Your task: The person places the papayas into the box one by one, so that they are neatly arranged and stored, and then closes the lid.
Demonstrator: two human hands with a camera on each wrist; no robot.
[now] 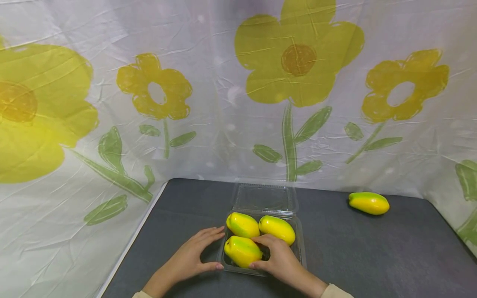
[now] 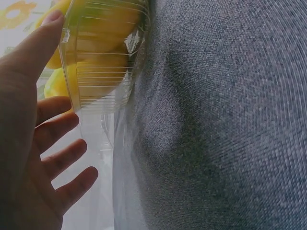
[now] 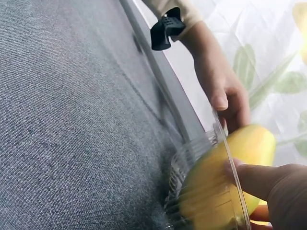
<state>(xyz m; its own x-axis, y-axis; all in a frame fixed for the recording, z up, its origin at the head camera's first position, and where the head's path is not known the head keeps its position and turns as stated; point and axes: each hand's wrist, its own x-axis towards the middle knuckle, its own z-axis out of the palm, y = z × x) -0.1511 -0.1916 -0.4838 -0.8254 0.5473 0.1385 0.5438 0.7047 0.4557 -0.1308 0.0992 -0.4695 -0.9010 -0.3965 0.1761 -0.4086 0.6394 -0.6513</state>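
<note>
Three yellow-green papayas lie in a clear plastic clamshell box (image 1: 303,258) whose lid is folded back. My right hand (image 1: 279,257) reaches over the front right of the box. Its thumb and fingers are curved round the right end of the front papaya (image 1: 241,251); the thumb lies along that fruit in the right wrist view. Behind it sit a back left papaya (image 1: 242,224) and a back right papaya (image 1: 277,229). My left hand (image 1: 190,253) stands at the box's left side, fingers spread and loosely bent, with the thumb tip (image 2: 53,18) at the rim.
Another papaya (image 1: 369,203) lies by itself at the back right of the dark grey table (image 1: 346,252). The transparent lid (image 1: 264,198) lies back toward a white curtain (image 1: 212,82) printed with yellow flowers, which hangs along the table's far edge.
</note>
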